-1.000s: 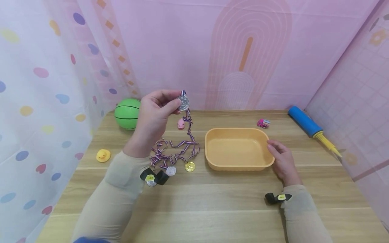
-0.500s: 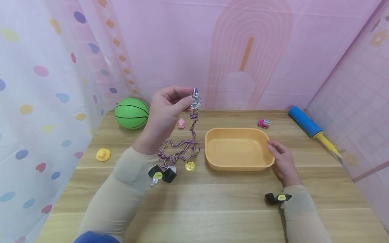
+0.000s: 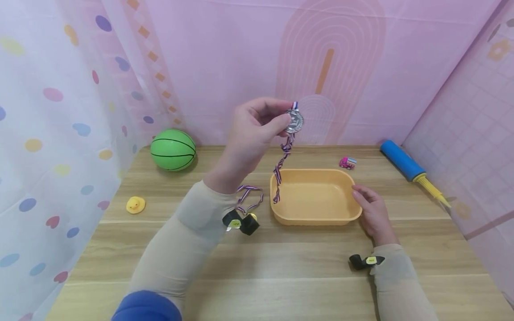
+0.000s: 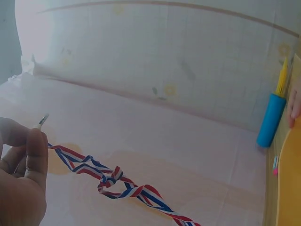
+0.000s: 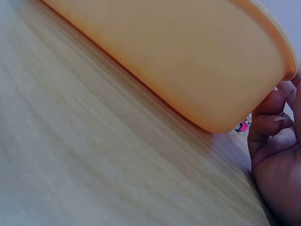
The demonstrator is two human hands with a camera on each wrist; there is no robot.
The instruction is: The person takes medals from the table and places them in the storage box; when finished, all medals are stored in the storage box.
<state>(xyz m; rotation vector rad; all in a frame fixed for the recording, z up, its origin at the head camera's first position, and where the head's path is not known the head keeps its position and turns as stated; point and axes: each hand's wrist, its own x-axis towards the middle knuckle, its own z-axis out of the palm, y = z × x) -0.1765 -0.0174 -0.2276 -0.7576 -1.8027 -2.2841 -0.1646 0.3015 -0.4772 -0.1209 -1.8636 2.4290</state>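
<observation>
High above the left end of an orange plastic basin (image 3: 313, 219), my left hand (image 3: 250, 133) pinches a silver medal (image 3: 295, 121) between thumb and fingers. From the medal a knotted red, white and blue ribbon (image 3: 279, 171) dangles, its lower end level with the basin's left wall in the head view. In the left wrist view the ribbon (image 4: 110, 179) trails off to the lower right. My right hand (image 3: 374, 214) holds the basin's right end, fingers curled at the rim in the right wrist view. More ribbons (image 3: 249, 191) and a gold medal (image 3: 253, 216) lie on the table, partly hidden by my left forearm.
A green ball (image 3: 173, 150) and a yellow toy duck (image 3: 135, 205) are on the left of the wooden table (image 3: 297, 276). Behind the basin stands a pink toy truck (image 3: 347, 162). A blue and yellow hand pump (image 3: 413, 171) lies at the far right.
My left hand has moved right and upward with the silver medal, and its ribbon has swung from above the table to the basin's left end. The right hand has stayed put.
</observation>
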